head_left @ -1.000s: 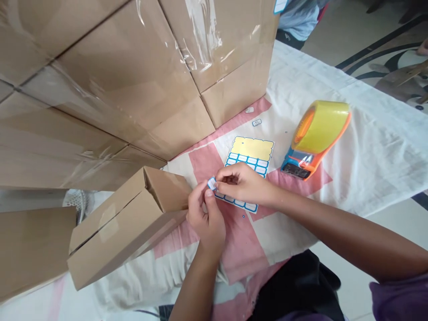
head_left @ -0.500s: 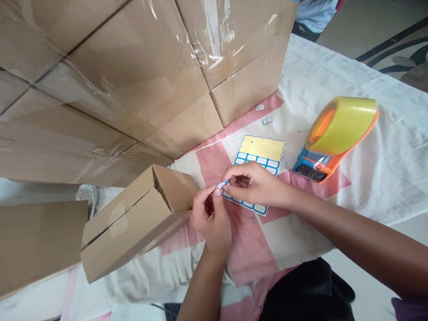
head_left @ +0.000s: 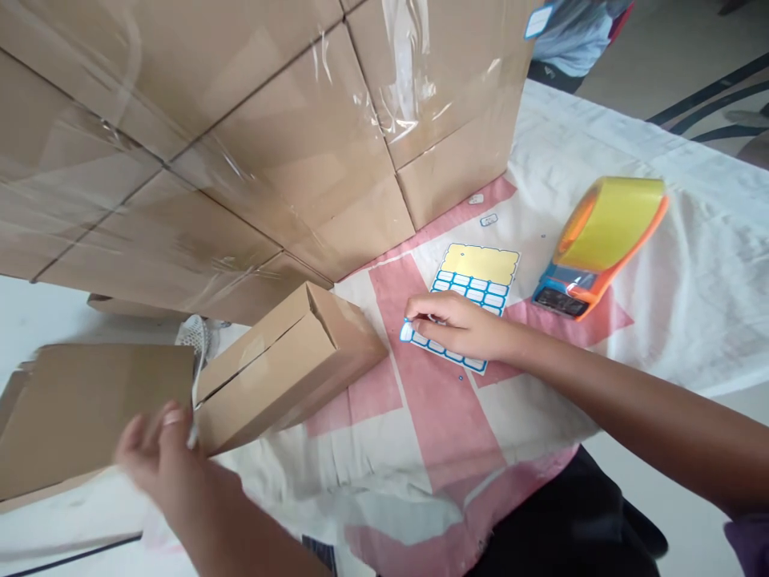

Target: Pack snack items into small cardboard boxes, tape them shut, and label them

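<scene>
My right hand (head_left: 453, 322) pinches a small blue-edged sticker label (head_left: 406, 331) between thumb and fingertips. It hovers over a sheet of sticker labels (head_left: 482, 261) with a yellow top panel, hiding part of its rows. Off to the left, my left hand (head_left: 177, 469) is blurred by motion, with its fingers loosely bent and apart and nothing visible in them. That hand is by the near left end of a taped cardboard box (head_left: 282, 365); whether it touches the box is unclear.
A wall of taped cartons (head_left: 288, 152) stands at the back. An orange and blue tape dispenser (head_left: 601, 248) with yellow tape sits to the right. Another carton (head_left: 102, 409) is at far left. Small loose labels (head_left: 489, 219) lie on the pink and white cloth (head_left: 444, 433).
My left hand has let go of the label and swung left to the end of the cardboard box. My right hand keeps the label over the sheet. The view has shifted slightly left.
</scene>
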The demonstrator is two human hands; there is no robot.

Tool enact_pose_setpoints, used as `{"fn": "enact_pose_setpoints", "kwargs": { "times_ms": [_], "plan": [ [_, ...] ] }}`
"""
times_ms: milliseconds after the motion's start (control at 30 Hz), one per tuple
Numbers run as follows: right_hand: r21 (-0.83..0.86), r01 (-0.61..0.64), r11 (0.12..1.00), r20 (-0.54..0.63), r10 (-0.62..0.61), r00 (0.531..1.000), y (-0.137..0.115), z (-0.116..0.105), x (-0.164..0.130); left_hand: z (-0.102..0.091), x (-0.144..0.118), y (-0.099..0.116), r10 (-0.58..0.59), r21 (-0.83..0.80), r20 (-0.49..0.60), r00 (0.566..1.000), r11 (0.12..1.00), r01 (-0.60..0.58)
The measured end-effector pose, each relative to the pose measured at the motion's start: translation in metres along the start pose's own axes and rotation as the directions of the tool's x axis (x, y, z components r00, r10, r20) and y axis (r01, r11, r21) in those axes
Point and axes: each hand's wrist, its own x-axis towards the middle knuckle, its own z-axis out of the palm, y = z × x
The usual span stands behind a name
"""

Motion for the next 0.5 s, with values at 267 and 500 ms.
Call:
{"fn": "enact_pose_setpoints", "kwargs": {
  "times_ms": [267,500],
  "plan": [
    [0.009,0.039,0.999,0.151,-0.039,0.988,-0.012,0.010,0.021,0.019,0.040,-0.077,-0.050,-0.275,0.447,0.893,0.943,0.190],
    [0.080,0.012,0.997,0.125,-0.022,0.992,-0.003,0.034,0.016,0.031,0.041,-0.078,-0.009,-0.359,0.460,0.888,0.913,0.194]
  ]
}}
